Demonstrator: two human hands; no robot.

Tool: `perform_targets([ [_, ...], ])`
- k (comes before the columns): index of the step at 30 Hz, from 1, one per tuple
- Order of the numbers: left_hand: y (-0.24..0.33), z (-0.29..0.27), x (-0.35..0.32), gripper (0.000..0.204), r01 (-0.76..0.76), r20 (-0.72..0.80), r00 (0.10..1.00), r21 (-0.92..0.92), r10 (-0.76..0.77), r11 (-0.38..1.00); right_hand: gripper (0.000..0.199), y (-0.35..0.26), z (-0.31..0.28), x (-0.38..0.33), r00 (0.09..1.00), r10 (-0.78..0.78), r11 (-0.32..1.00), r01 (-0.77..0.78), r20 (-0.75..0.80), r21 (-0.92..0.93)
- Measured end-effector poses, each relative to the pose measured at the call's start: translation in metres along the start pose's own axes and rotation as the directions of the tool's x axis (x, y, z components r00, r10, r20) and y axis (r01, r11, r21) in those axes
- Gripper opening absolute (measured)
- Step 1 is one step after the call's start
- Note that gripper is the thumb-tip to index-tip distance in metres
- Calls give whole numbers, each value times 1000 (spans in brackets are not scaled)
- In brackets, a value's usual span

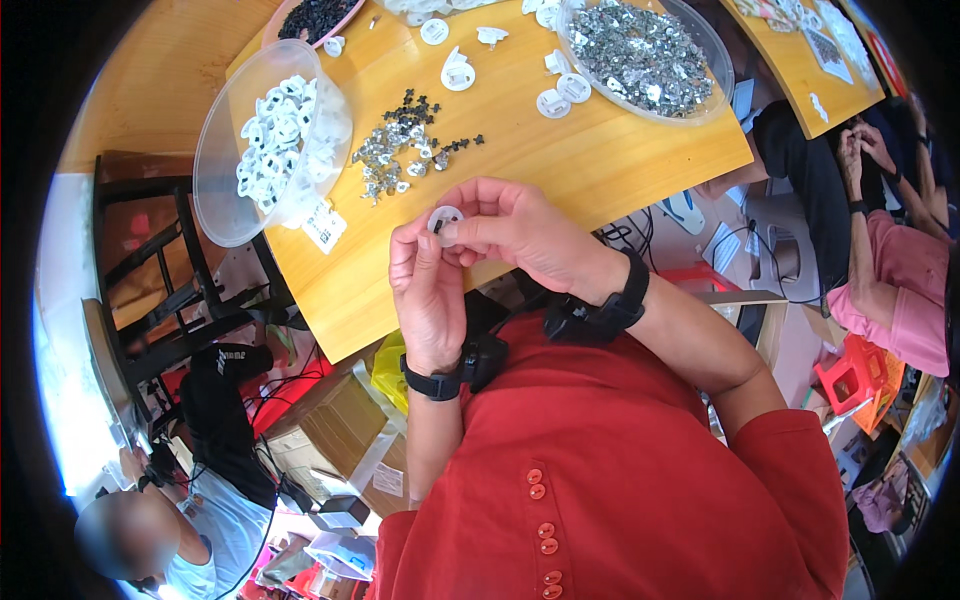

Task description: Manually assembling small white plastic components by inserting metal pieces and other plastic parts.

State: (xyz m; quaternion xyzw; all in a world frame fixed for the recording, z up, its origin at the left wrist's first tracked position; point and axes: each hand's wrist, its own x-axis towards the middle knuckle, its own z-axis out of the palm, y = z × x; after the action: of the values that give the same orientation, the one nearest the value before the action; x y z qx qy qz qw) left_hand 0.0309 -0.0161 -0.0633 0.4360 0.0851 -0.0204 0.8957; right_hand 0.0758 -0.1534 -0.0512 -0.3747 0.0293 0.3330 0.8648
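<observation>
Pinching a small white round disc (444,219) between both hands, we hold it above the near edge of the wooden table (600,150) — left hand (428,290) gripping from 6 o'clock, right hand (520,235) from 3 o'clock. At 11 o'clock of the disc lies a loose pile of small metal parts (400,150); farther out at 10 o'clock — a clear tub of white parts (272,130).

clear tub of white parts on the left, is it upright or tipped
Tipped. The clear tub leans over the table's left edge, its mouth facing the camera, with the white parts heaped inside.
</observation>
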Motion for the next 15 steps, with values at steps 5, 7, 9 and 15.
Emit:
perform_targets([
  [5,3,4,-1,23,14,-2,1000,-14,-14,1000,19,-3,-2,1,999,-7,999,6,35,45],
  [7,3,4,-2,23,13,-12,1000,-16,-13,1000,19,-2,-1,0,999,-13,998,11,36,60],
  [9,1,2,-2,23,14,-23,1000,-17,-15,1000,18,-1,-1,-1,999,-11,997,8,38,81],
  [15,-3,-3,-1,22,17,-3,1000,18,-17,1000,18,3,-5,1,1000,-17,999,17,4,44],
])
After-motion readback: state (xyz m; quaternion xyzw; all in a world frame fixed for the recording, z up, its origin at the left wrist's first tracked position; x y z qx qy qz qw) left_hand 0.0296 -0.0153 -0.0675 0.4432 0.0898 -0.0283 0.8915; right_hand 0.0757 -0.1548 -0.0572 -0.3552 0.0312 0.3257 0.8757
